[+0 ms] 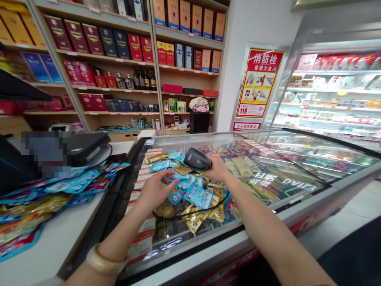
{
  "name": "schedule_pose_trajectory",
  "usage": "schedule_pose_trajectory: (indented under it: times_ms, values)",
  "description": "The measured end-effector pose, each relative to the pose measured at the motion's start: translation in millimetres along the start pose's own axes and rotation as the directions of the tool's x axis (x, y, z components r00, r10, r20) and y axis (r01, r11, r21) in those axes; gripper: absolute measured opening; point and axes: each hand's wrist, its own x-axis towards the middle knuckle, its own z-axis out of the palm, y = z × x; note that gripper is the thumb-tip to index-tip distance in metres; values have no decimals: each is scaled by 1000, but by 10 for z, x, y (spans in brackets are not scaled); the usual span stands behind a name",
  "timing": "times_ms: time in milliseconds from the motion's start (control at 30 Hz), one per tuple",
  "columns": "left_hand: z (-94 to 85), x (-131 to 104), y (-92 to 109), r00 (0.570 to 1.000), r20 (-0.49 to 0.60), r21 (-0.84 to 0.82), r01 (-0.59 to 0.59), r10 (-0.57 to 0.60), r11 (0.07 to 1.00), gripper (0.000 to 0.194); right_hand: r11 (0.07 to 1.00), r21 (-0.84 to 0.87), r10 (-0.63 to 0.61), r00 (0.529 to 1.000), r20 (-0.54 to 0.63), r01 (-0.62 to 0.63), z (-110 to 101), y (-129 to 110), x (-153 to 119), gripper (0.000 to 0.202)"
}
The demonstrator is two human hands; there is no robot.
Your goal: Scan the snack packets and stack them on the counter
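Observation:
My right hand (218, 169) is wrapped round a black handheld scanner (197, 159), which is held above the freezer's glass top (238, 147) and points to the left. My left hand (157, 188) is over the left part of the glass, its fingers curled at the edge of a light blue packet (181, 176); motion blur softens the fingertips. Blue packets (199, 196) and gold packets (195, 218) lie in a loose pile below both hands. The scanner's black cable (184, 217) curves across the near side of the pile.
On the white counter (74, 222) at the left lies a heap of blue, gold and red packets (44, 202), with black counter equipment (86, 147) behind it. Shelves of boxes and bottles (143, 79) line the back. A refrigerated display (336, 87) stands at the right.

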Motion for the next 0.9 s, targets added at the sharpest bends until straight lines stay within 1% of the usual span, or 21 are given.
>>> schedule_pose_trajectory:
  times_ms: [100, 167, 233, 300, 400, 467, 500, 567, 600, 633, 700, 767, 833, 900]
  values:
    - [175, -81, 53, 990, 127, 184, -86, 63, 979, 39, 998, -29, 46, 999, -13, -46, -12, 73, 2, 16]
    - [258, -136, 116, 982, 183, 309, -97, 40, 946, 44, 997, -39, 67, 998, -19, -68, -25, 106, 3, 23]
    - [321, -184, 189, 979, 205, 424, -79, -11, 902, 48, 995, -48, 81, 997, -10, -81, -40, 124, 5, 27]
    - [369, -215, 249, 977, 206, 494, -57, -53, 867, 52, 994, -62, 92, 996, 7, -92, -53, 132, 6, 27]
    - [417, -218, 278, 977, 194, 487, -20, -86, 873, 52, 991, -86, 105, 994, 22, -103, -62, 138, 7, 27]
    - [433, -190, 259, 977, 178, 405, 38, -119, 914, 48, 990, -98, 109, 994, 22, -106, -60, 147, 6, 27]
    - [435, -171, 242, 976, 167, 336, 73, -136, 939, 45, 989, -102, 109, 994, 21, -106, -58, 154, 4, 27]
    - [422, -129, 206, 974, 159, 135, 137, -158, 981, 40, 988, -110, 112, 994, 20, -109, -51, 171, 0, 26]
    - [404, -111, 191, 972, 165, 16, 165, -165, 986, 38, 987, -114, 118, 993, 19, -115, -46, 182, -3, 25]
    - [378, -95, 178, 967, 182, -102, 198, -177, 975, 38, 985, -117, 127, 992, 17, -124, -40, 192, -6, 25]
    - [304, -72, 158, 945, 234, -292, 291, -228, 911, 42, 982, -120, 148, 989, 10, -146, -24, 212, -13, 25]
    - [211, -55, 138, 917, 264, -404, 388, -300, 829, 47, 980, -121, 161, 987, -1, -160, -9, 226, -19, 25]
    - [115, -35, 104, 906, 238, -474, 423, -350, 772, 48, 977, -130, 165, 986, -17, -166, -1, 231, -25, 24]
    - [26, -5, 53, 917, 160, -528, 392, -365, 754, 50, 974, -146, 172, 985, -32, -174, -2, 229, -27, 23]
